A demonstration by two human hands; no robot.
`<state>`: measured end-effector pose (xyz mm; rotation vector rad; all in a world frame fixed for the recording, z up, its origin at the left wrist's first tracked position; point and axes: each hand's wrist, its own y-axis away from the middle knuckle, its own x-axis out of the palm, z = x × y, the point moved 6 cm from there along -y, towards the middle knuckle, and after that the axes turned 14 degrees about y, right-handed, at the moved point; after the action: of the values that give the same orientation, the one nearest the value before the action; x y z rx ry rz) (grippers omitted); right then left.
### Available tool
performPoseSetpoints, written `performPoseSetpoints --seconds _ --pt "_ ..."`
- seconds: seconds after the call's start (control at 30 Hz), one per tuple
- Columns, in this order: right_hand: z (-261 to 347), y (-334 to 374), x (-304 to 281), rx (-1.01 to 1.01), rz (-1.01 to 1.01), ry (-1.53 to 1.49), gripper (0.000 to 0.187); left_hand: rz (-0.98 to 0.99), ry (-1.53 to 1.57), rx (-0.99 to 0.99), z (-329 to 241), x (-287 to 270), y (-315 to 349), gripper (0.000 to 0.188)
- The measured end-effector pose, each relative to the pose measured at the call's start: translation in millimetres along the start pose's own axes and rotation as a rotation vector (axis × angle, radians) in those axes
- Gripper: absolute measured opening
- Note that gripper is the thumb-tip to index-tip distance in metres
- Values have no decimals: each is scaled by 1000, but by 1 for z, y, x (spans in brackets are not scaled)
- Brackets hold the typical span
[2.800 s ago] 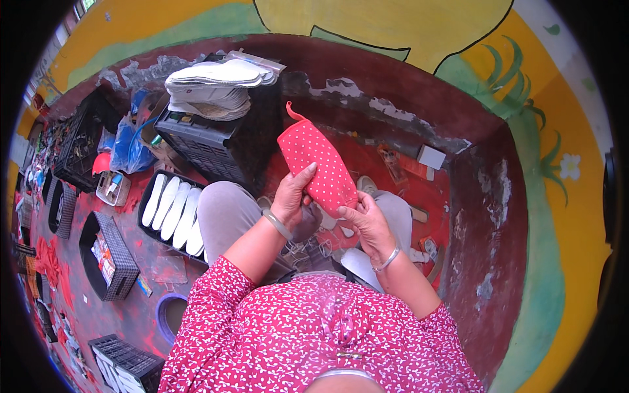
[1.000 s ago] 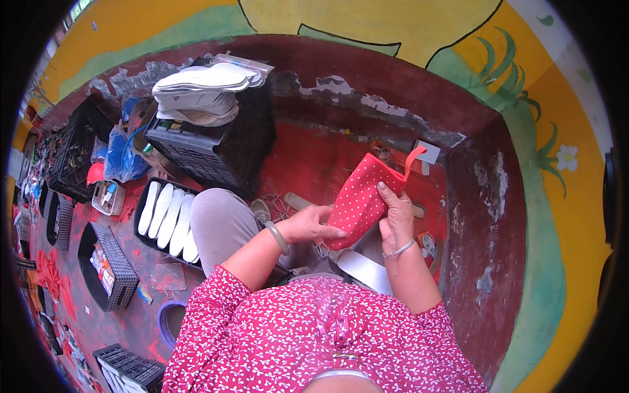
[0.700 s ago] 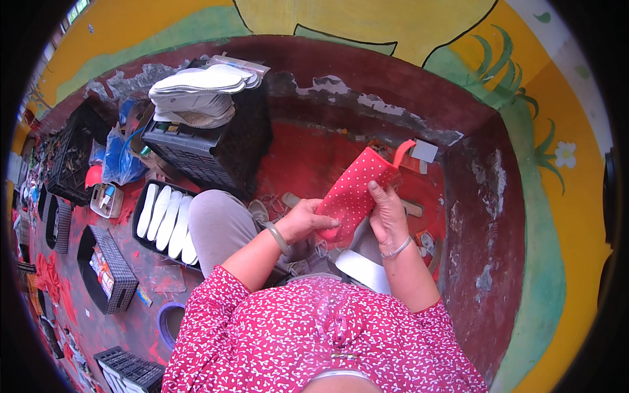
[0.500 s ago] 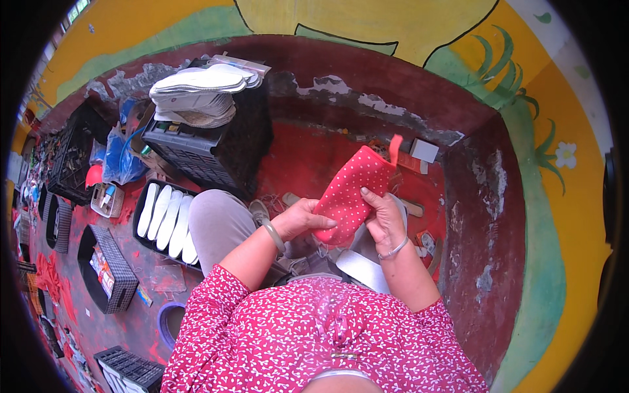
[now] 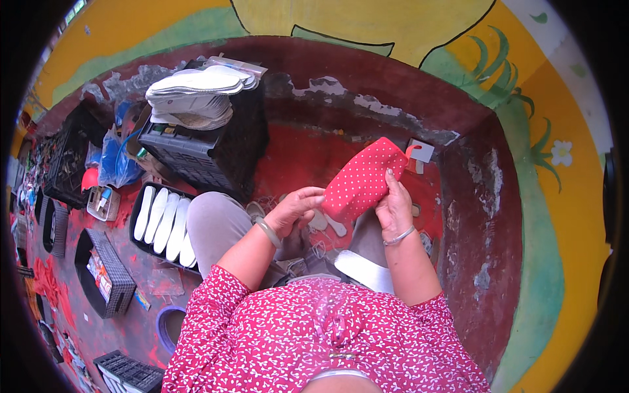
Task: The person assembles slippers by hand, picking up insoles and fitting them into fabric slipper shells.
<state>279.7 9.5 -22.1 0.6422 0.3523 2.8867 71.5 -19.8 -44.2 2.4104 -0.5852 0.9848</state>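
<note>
In front of my knees I hold a red cloth piece with white dots (image 5: 365, 180), shaped like a shoe upper, with a small red tab at its far right end. My right hand (image 5: 393, 206) grips its right side, thumb on top and fingers beneath. At the near left end, the fingertips of my left hand (image 5: 293, 211) reach the cloth's edge; these fingers are loosely stretched and not closed round it. A white shoe sole (image 5: 363, 270) lies across my lap, partly under my right forearm.
White soles stand in a black basket (image 5: 135, 243) by my left knee. Another stack of white soles (image 5: 193, 92) tops a black crate (image 5: 209, 154). Several checked baskets (image 5: 118, 288) and a purple-rimmed container (image 5: 162, 327) sit left. A dark red wall (image 5: 481, 216) bounds the right.
The cloth piece has turned to lie more level and shifted slightly right. My left hand has loosened from pinching its near end and moved slightly left; my right hand keeps its grip.
</note>
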Motion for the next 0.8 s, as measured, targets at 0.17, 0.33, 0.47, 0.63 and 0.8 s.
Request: performPoseSetpoints --seconds 0.17,0.33,0.47,0.63,0.8 --pt "-10 6 8 104 -12 70 24 -47 -58 0 1 6 -5 55" --pt "-20 17 36 43 160 26 24 -38 -116 13 9 9 -8 57" --pt "-45 35 40 153 194 30 26 -68 0 -6 8 8 -8 47" --pt "-43 33 37 164 124 -93 24 -36 16 -8 5 15 -4 39" --pt "-16 22 23 85 112 -53 23 -13 -115 -11 12 4 -4 37"
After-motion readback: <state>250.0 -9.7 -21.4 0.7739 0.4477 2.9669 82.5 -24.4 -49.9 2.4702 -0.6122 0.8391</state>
